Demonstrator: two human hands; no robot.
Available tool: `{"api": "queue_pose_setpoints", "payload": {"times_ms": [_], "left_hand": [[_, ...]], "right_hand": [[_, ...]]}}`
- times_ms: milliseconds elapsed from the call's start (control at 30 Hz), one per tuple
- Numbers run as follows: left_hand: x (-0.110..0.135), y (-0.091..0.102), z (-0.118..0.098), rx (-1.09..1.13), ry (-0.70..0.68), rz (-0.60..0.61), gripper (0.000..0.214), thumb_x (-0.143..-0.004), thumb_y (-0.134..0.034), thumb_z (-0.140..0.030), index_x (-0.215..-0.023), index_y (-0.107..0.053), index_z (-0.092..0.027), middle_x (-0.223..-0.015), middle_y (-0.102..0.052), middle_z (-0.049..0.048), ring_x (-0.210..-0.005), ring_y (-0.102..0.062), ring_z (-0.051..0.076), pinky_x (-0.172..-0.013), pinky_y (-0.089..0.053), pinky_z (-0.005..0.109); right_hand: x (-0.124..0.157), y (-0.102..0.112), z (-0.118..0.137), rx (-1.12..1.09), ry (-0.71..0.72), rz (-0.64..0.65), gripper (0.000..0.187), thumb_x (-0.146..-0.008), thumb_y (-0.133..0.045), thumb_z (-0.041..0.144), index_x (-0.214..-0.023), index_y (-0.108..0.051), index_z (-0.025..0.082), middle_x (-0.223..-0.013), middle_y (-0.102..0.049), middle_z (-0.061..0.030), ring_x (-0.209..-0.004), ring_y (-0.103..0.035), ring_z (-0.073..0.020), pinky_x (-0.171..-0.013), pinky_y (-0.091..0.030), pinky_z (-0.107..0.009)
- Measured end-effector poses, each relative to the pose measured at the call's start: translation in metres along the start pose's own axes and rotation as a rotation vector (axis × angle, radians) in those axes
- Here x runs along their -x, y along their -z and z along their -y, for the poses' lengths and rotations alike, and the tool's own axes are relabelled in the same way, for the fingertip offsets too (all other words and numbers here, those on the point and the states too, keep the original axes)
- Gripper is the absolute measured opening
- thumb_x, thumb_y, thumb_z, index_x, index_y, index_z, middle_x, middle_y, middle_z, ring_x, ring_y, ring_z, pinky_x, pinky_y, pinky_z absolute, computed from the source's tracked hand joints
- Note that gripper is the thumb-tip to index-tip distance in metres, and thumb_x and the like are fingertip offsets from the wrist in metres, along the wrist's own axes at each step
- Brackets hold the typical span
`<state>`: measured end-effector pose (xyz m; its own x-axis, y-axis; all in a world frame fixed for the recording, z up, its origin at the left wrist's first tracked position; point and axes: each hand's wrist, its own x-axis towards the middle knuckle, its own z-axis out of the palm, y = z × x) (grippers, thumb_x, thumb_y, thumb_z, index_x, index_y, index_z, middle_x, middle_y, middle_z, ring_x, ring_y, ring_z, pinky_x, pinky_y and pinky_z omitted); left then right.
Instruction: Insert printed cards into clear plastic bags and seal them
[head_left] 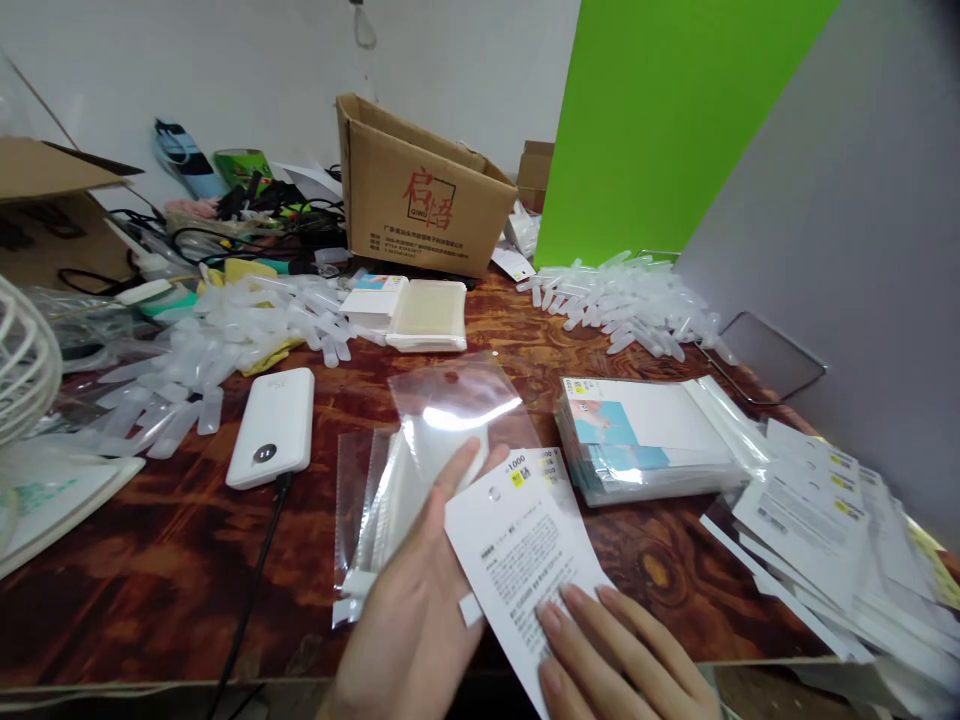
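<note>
A clear plastic sleeve bag (450,410) is lifted at the table's near middle, and my left hand (409,610) grips it with the thumb on top. My right hand (607,655) pinches a white printed card (517,540) by its lower end, the card's top edge lying at the bag's lower right. A small stack of more clear bags (356,500) lies flat under my left hand on the dark wooden table (150,560).
A white power bank (274,427) with a black cable lies to the left. Piles of small translucent caps (630,300) sit at the back left and right. A bagged card stack (645,440), loose cards (825,510), a cardboard box (420,195) and a white fan (22,360) surround the area.
</note>
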<state>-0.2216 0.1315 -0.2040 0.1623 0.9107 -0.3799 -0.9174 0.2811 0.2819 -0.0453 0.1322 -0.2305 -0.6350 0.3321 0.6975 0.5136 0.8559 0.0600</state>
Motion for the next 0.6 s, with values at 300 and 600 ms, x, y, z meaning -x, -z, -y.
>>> {"api": "queue_pose_setpoints", "payload": {"times_ms": [300, 600], "left_hand": [[0.015, 0.023, 0.034, -0.044, 0.254, 0.060, 0.031, -0.089, -0.062, -0.036, -0.119, -0.068, -0.035, -0.123, -0.071, 0.0012, -0.119, -0.061, 0.019, -0.104, -0.041, 0.028], [0.010, 0.009, 0.030, -0.213, 0.320, 0.207, 0.034, -0.089, -0.059, -0.029, -0.122, -0.067, -0.035, -0.124, -0.070, 0.0011, -0.119, -0.062, 0.025, -0.102, -0.044, 0.035]], "right_hand": [[0.008, -0.014, -0.003, -0.284, -0.459, -0.086, 0.021, -0.089, -0.063, 0.038, -0.107, -0.065, 0.025, -0.149, -0.042, -0.0067, -0.137, -0.040, -0.0263, -0.109, -0.038, -0.042], [0.016, 0.010, -0.007, -0.369, -0.712, 0.034, 0.054, -0.082, -0.072, 0.042, -0.128, -0.054, 0.019, -0.125, -0.065, -0.0098, -0.105, -0.069, -0.0209, -0.081, -0.060, -0.020]]}}
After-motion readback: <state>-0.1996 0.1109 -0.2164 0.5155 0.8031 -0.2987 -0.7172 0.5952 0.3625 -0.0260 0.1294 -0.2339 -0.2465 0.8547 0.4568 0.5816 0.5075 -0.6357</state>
